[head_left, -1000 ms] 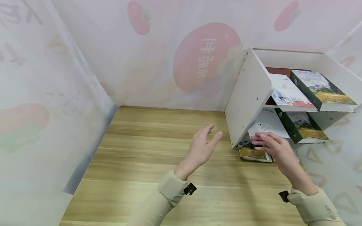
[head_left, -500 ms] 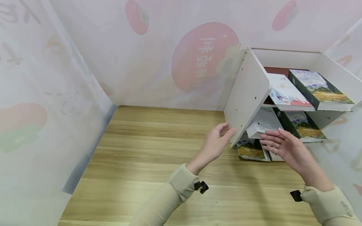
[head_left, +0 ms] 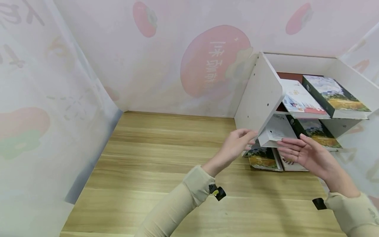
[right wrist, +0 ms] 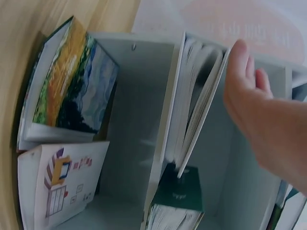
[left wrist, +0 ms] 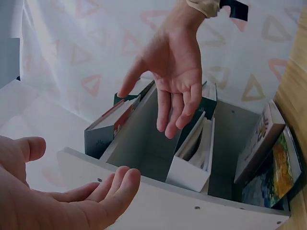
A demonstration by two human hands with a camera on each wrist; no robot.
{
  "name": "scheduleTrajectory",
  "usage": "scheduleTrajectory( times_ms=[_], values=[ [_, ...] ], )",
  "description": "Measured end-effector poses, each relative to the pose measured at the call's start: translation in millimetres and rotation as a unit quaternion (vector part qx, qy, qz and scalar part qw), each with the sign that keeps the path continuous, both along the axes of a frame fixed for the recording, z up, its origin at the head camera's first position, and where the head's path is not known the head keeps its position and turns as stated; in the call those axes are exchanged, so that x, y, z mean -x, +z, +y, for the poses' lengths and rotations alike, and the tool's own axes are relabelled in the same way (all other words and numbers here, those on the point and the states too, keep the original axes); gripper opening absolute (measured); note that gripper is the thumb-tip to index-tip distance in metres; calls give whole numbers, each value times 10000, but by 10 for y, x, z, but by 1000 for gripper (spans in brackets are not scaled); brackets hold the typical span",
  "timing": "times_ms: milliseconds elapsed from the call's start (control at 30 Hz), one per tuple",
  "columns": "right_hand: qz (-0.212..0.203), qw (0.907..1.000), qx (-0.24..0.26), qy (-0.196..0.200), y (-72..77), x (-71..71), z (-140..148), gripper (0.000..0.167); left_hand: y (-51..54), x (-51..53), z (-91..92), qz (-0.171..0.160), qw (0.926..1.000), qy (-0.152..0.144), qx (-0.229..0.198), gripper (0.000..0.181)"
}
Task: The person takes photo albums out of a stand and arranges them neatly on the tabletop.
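My left hand (head_left: 237, 144) reaches the front edge of the white shelf unit (head_left: 254, 98), its fingers loosely bent and holding nothing; whether the fingertips touch the side panel, I cannot tell. My right hand (head_left: 309, 159) hovers in front of the middle shelf, palm turned inward, fingers extended. Beside its fingertips a white book (head_left: 279, 130) sticks out of that shelf, its pages slightly fanned in the right wrist view (right wrist: 192, 100). The left wrist view catches both the left hand (left wrist: 81, 201) and the right hand (left wrist: 175, 72), with the white book (left wrist: 189, 172) between.
On the top shelf lie a white illustrated book (head_left: 303, 98) and a thick landscape-cover book (head_left: 336, 95). A similar landscape book (head_left: 316, 133) shares the middle shelf. Below stand another landscape book (head_left: 263, 159) and a pale book (head_left: 291, 164). The wooden table (head_left: 165, 158) spreads leftward.
My left hand has moved right to the shelf unit's side panel. My right hand has shifted right and slightly down, its palm turning more into view. The books stay in place.
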State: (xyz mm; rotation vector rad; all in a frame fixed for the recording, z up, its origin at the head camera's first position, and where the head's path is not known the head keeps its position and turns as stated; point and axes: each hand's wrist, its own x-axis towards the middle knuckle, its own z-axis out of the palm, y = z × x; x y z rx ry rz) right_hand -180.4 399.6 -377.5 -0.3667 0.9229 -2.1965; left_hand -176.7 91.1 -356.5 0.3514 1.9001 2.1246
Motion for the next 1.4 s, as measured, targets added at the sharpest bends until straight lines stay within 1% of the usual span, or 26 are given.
scheduleTrajectory(
  times_ms=[100,167,267,367,500,633,733,933,1033,1167,1333,1400],
  values=[
    [-132,9997,119,177,18,48,83,58,46,41,42,-145,9996,-86,-236,48],
    [-91,9997,95,214,56,70,122,57,75,65,64,-225,9990,-137,-371,47],
    [-85,9998,23,185,99,109,183,56,112,92,100,-360,9979,-219,-492,45],
    [-281,9995,43,146,147,154,230,55,129,119,148,-505,9962,-350,-621,45],
    [-538,9984,128,109,192,221,288,56,127,168,238,-770,9912,-637,-864,49],
    [-577,9983,82,52,242,265,343,56,139,233,366,-1035,9844,-904,-1102,53],
    [-634,9980,20,-71,290,281,376,54,179,277,471,-1224,9793,-1030,-1240,54],
    [-843,9960,-9,-295,371,332,426,51,306,347,646,-1537,9728,-1074,-1360,56],
    [-957,9949,19,-312,405,364,443,52,357,377,696,-1769,9671,-1061,-1491,56],
    [-1042,9939,7,-359,441,400,477,52,395,419,748,-2059,9603,-1019,-1585,54],
    [-1017,9939,-190,-374,493,453,498,51,429,485,836,-2272,9527,-852,-1829,53],
    [-981,9938,-308,-421,506,469,507,50,444,504,881,-2411,9483,-696,-1945,53]
  ],
)
